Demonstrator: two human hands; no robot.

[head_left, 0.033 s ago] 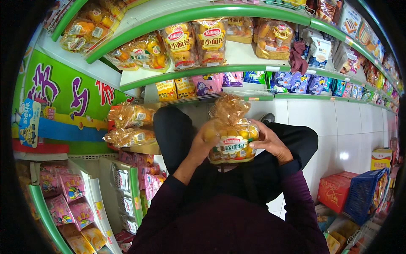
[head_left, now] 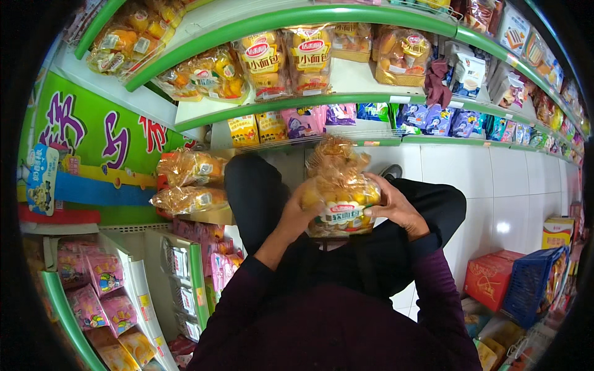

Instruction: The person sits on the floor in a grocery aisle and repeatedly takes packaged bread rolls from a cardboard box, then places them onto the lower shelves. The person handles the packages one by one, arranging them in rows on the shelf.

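Between my two hands is a clear plastic bag of small bread rolls [head_left: 346,191], held upright in front of my lap. Its gathered, crinkled golden top points toward the shelves, and a green and white label faces me. My left hand [head_left: 297,213] is closed round the left side, its fingers partly behind the bag. On the opposite side, my right hand [head_left: 399,209] grips with its thumb near the label and its fingers round the edge. Left of my knee, two more bread bags [head_left: 192,201] lie stacked at a cardboard box.
Green-edged shelves [head_left: 346,99] with bagged bread and snack packs curve across the far side. A lower rack [head_left: 62,315] with pink packs stands at the left. A red box [head_left: 492,278] and a blue basket [head_left: 533,287] rest on the tiled floor at the right.
The bread bag has tilted slightly in my hands, and its label sits a little further right. Both hands keep nearly the same places.
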